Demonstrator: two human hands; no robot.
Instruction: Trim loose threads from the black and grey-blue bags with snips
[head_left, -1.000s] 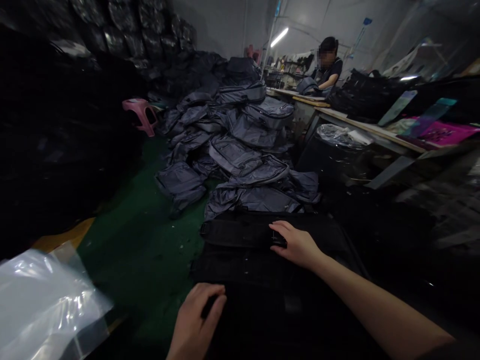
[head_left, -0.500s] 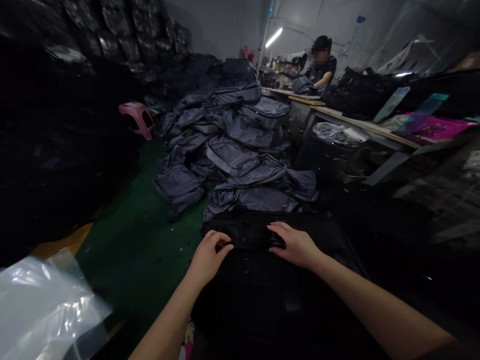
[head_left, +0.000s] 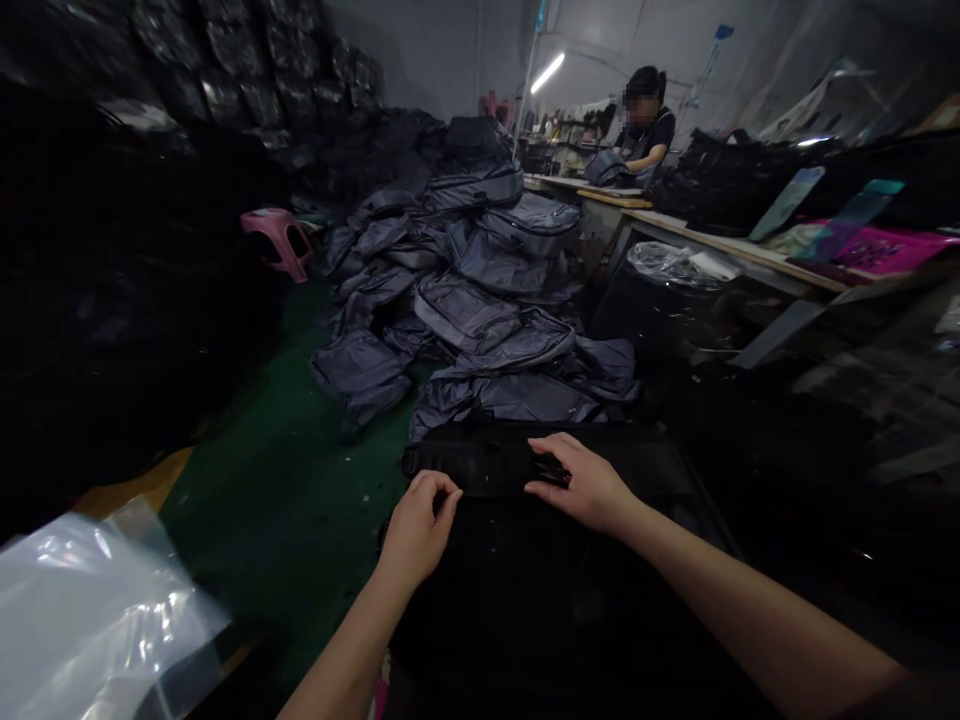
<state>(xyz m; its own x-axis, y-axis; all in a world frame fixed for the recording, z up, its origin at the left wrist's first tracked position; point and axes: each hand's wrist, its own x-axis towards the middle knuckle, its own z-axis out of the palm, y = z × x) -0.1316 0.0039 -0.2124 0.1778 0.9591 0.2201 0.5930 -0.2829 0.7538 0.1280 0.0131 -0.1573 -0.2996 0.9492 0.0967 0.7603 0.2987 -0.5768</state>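
Green floor (head_left: 262, 440) extends under the work area, with a pink stool (head_left: 279, 238) on the left, a heap of grey-blue bags (head_left: 480, 310) ahead and a worktable (head_left: 750, 253) on the right, where a co-worker (head_left: 658, 140) is positioned under a lit tube lamp (head_left: 548, 74). Clear plastic sheeting (head_left: 82, 600) occupies the lower left corner. Directly in front of the wearer, on the near side of the heap, is a black bag (head_left: 517, 610), its broad face upward. The far edge of the bag runs left to right, facing the heap; the right edge slants toward the wearer and outward. Its near end is lost in shadow, so the long axis of the whole bag cannot be determined. Across the far portion lies a flat black band (head_left: 491, 465), long axis left to right, with a ribbed end (head_left: 409, 461) pointing left. The left hand (head_left: 420, 525) is at the near edge of the band, thumb and forefinger brought together at the tips; any material between them cannot be discerned. The right hand (head_left: 592, 485) is above the band, thumb and forefinger tips apart and pointing left, fingers curved about a small dark object (head_left: 553, 472); whether this is gripped cannot be determined.
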